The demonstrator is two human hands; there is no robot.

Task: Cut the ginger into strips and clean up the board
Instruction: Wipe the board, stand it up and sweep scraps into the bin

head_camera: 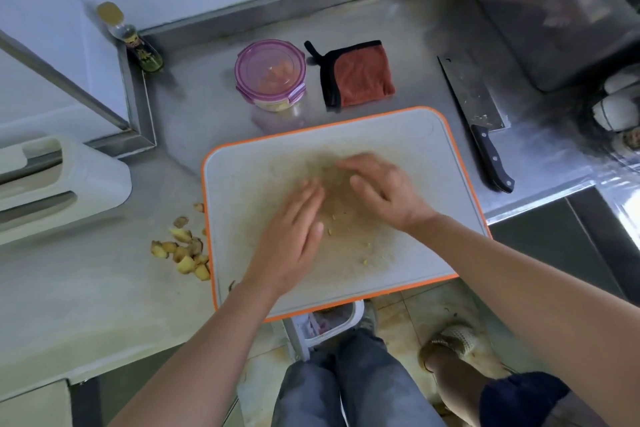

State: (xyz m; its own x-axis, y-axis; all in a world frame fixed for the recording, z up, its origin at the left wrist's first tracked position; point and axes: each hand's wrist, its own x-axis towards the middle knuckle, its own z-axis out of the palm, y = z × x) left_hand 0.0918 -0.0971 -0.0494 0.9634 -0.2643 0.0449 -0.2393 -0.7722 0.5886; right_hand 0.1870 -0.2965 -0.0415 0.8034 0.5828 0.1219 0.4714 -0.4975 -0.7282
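Left hand point(294, 232) and right hand point(381, 191), fingers flat and holding nothing, corral ginger scraps point(330, 229) mid cutting board point(242, 177); it overhangs the bench point(104, 288), so heavy pressing might tip it.

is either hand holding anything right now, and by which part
Nothing is held. The left hand lies flat on the cutting board, the right hand is loosely cupped over it; the cleaver lies apart on the counter.

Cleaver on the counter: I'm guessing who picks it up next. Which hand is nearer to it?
Right. The right hand rests on the cutting board, left of the cleaver; the left hand lies farther left on the same board.
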